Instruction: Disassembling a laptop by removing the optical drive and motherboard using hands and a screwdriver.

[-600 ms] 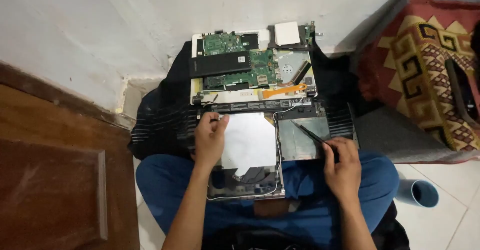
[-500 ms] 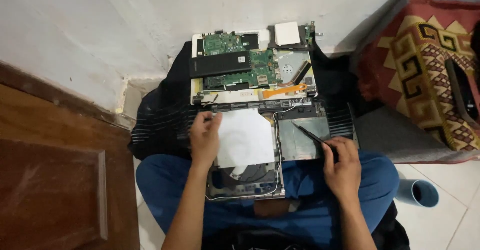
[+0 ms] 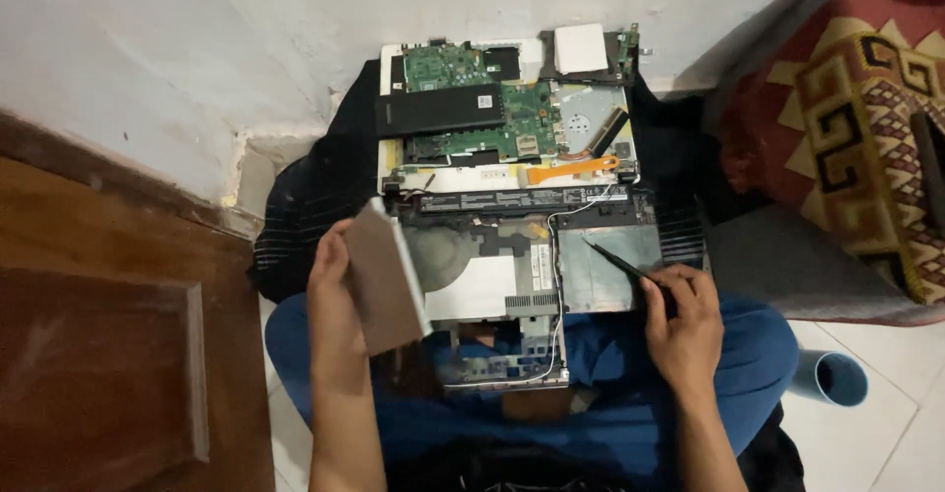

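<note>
Person sits on the floor w/ an opened laptop chassis (image 3: 492, 285) across the lap, its far edge against the wall. Left hand (image 3: 335, 300) is closed round a flat rectangular module (image 3: 386, 277), brownish face w/ a pale edge, prob. the optical drive, held tilted and lifted clear at the chassis' left side, above the left knee. Right hand (image 3: 684, 320) is closed on a thin dark tool (image 3: 620, 261), likely tweezers or a probe, tip resting on the grey plate in the chassis' right bay. Beyond it, nearer the wall, lies the other half w/ green circuit board (image 3: 492, 108), a black oblong part, a white square piece (image 3: 581, 47) and an orange flat strip (image 3: 571, 169). A white wire runs down the chassis middle. Red patterned cushion (image 3: 847, 118) to the right, blue cup (image 3: 837, 379) on the tiles, wooden door (image 3: 98, 344) on the left. Step in hand, as I judge it: teardown, the drive unit is out of its bay. Next move calls for setting the module somewhere safe off the lap, keeping the chassis steady, and not snagging the white wire w/ the tool tip.
</note>
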